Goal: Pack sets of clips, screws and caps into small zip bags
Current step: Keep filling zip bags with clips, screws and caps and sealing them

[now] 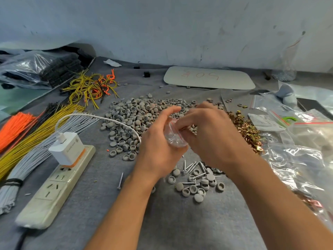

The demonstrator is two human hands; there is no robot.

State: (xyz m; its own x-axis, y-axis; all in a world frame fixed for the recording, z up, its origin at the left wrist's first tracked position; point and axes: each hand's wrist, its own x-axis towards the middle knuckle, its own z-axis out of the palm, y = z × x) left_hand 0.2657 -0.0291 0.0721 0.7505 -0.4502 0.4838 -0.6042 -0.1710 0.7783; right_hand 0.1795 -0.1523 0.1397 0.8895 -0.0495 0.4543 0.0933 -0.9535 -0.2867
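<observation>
- Head view: the left hand [158, 141] and right hand [207, 134] meet above the middle of the grey-covered tabletop [180, 222], with a small zip bag [173, 136] between them.
- The left fingers are curled round the bag's clear body, grasping it from the left and holding it off the tabletop.
- The right fingers are bent onto the bag's red-lined mouth and pinch it. Motion blur hides the exact fingertip contact.
- The bag's contents are too blurred to tell.
- A large pile of grey caps [129, 120] lies beyond and to the left of the hands.
- A heap of brass-coloured clips [246, 130] lies to the right of the right hand.
- Under the wrists, screws [194, 168] lie mixed with a smaller group of caps [196, 188]. One loose screw [120, 180] lies apart, beside the left wrist.
- At the left lies a power strip [54, 188] with a white charger [67, 147] plugged in. The charger's white cable [93, 117] arcs over the cap pile.
- Further left lie bundles of orange wires [16, 127], yellow wires [36, 134] and grey wires [36, 154]. Loose looped wires [90, 87] lie behind them.
- Clear plastic bags [297, 168] crowd the right edge.
- A white board [209, 77] with red writing lies near the wall.
</observation>
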